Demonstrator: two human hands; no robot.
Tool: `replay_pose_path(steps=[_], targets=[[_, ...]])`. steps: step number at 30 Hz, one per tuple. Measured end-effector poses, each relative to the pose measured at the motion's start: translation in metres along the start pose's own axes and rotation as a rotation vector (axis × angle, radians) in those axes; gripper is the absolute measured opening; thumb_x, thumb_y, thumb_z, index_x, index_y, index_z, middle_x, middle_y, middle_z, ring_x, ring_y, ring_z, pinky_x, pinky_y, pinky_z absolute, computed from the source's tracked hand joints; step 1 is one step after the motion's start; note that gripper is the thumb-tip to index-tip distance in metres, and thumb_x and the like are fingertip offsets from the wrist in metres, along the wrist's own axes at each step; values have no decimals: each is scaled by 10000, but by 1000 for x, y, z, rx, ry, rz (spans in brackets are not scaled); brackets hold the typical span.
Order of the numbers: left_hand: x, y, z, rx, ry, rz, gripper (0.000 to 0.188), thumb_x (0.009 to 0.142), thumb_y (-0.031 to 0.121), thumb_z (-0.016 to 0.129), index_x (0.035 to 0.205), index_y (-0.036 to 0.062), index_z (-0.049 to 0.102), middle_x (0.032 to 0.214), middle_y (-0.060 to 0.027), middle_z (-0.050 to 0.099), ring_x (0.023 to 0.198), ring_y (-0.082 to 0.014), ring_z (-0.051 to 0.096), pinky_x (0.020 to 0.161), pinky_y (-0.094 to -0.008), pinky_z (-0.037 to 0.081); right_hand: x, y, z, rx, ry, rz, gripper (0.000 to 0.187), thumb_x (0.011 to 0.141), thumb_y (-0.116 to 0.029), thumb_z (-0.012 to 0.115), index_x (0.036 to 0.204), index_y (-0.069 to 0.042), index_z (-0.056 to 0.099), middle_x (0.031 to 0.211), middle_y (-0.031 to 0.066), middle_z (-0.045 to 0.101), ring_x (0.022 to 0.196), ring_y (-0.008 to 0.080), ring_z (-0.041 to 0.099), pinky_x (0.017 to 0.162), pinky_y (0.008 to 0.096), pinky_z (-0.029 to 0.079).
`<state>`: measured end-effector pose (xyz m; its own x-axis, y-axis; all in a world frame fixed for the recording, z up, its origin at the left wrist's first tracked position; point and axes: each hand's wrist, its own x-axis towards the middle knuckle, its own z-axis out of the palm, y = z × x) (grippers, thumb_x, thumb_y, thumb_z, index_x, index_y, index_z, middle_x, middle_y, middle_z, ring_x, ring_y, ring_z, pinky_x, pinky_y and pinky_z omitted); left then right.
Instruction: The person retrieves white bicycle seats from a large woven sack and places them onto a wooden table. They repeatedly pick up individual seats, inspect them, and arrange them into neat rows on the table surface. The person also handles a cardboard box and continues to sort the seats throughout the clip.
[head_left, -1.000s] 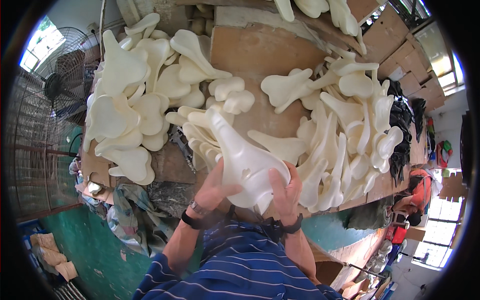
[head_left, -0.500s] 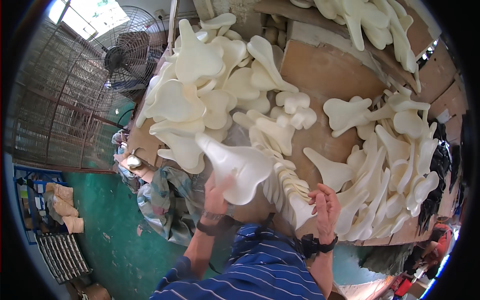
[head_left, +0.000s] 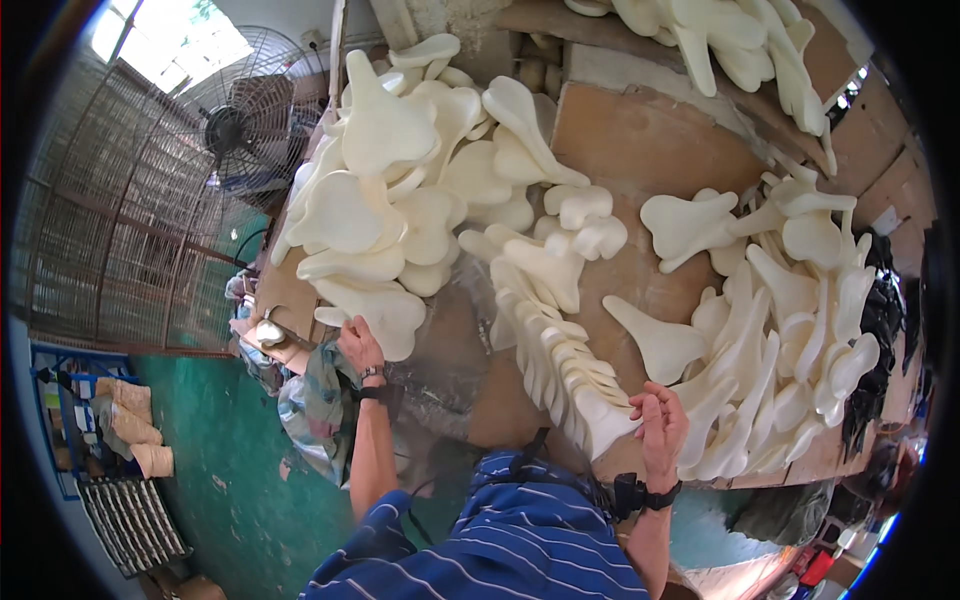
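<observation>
Cream, saddle-shaped foam pads, broad and two-lobed at one end and narrow at the other, cover much of the table. My left hand (head_left: 361, 350) is at the near left heap, its bent fingers closed on the lower edge of a foam pad (head_left: 388, 318). A nested row of foam pads (head_left: 555, 355) runs diagonally toward my body, each overlapping the one behind. Beside the row's near end is my right hand (head_left: 661, 430), fingers loosely curved and apart, fingertips close to the front pad (head_left: 602, 424). I cannot tell whether they touch it.
Another heap of pads (head_left: 770, 350) lies right, and more pads (head_left: 725, 40) sit on a raised shelf at the back. A large caged fan (head_left: 228, 130) stands far left. Crumpled plastic sheeting (head_left: 315, 405) hangs by the table's left edge; black plastic (head_left: 872, 330) hangs at the right.
The pad that my left hand held above the row is no longer in it. That hand has moved left to a pad in the heap. My right hand has stayed by the row's near end.
</observation>
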<state>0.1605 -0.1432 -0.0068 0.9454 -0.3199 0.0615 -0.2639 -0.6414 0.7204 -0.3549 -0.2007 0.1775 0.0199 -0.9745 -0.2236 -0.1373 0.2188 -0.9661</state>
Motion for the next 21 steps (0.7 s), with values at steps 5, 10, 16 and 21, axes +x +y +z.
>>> replay_pose_path(steps=[5, 10, 16, 21], targets=[[-54, 57, -13, -24, 119, 262, 517, 956, 200, 664, 1380, -56, 516, 1240, -187, 574, 1118, -349, 585, 984, -429, 473, -7, 15, -12, -49, 72, 23, 341, 1035, -217, 626, 1266, 34, 617, 924, 83, 728, 747, 84, 618, 587, 211, 478], [-119, 116, -8, -350, -452, 267, 469, 944, 159, 685, 1349, -38, 555, 1297, -173, 583, 1111, -273, 613, 969, -412, 503, -7, 18, -10, -396, -45, -43, 560, 876, -256, 796, 1323, 18, 602, 1135, 139, 704, 984, 233, 666, 769, 335, 547], [-151, 141, 46, -584, -871, 230, 793, 993, 336, 690, 1586, 7, 279, 1507, -166, 442, 1353, -267, 496, 1061, -402, 470, 12, 19, 22, -735, -305, -364, 876, 713, -330, 884, 1437, -5, 514, 1424, 210, 552, 1313, 395, 518, 1078, 482, 435], [-152, 151, 42, -543, -547, 231, 635, 954, 234, 699, 1468, -32, 438, 1461, -200, 466, 1335, -320, 490, 1100, -433, 420, 12, 45, 37, -824, -364, -323, 929, 708, -381, 877, 1467, -20, 480, 1463, 215, 521, 1347, 409, 487, 1114, 496, 405]])
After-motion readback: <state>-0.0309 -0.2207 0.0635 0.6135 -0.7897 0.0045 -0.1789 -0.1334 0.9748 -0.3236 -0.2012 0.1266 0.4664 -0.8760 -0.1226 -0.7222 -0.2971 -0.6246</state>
